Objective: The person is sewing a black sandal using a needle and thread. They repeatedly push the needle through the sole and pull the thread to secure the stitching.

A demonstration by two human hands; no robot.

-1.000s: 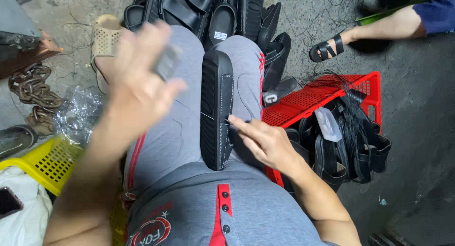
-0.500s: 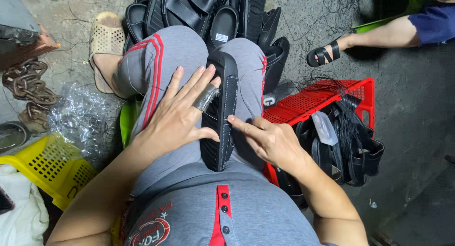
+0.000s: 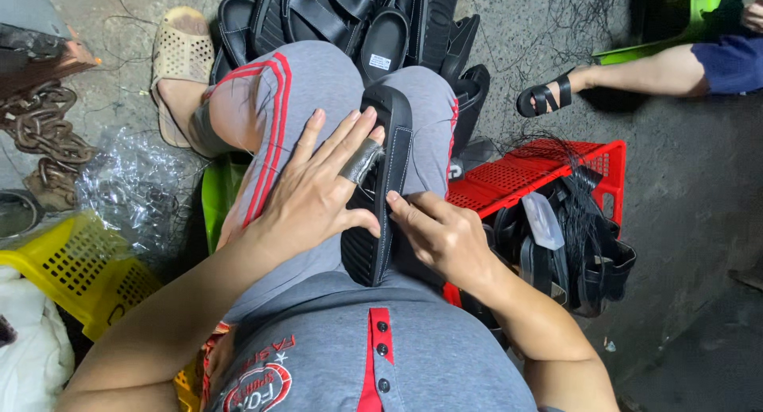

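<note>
A black sandal sole (image 3: 387,134) lies lengthwise on my lap, standing on its edge between my grey-trousered thighs. My left hand (image 3: 318,193) rests flat against its left side, fingers spread, with grey tape wrapped around one finger. From the right, my right hand (image 3: 441,233) pinches the sole's stitched edge with its fingertips; a thin thread shows near the tape. I cannot tell whether a needle is held.
A red crate (image 3: 556,162) with black sandals and loose thread sits at my right. More black sandals (image 3: 342,15) are piled ahead. A yellow basket (image 3: 63,269) and crumpled clear plastic (image 3: 131,193) lie left. Another person's sandalled leg (image 3: 604,82) reaches in at top right.
My left hand has come down from in the air and now lies flat on the sole. My right hand stays at the sole's edge.
</note>
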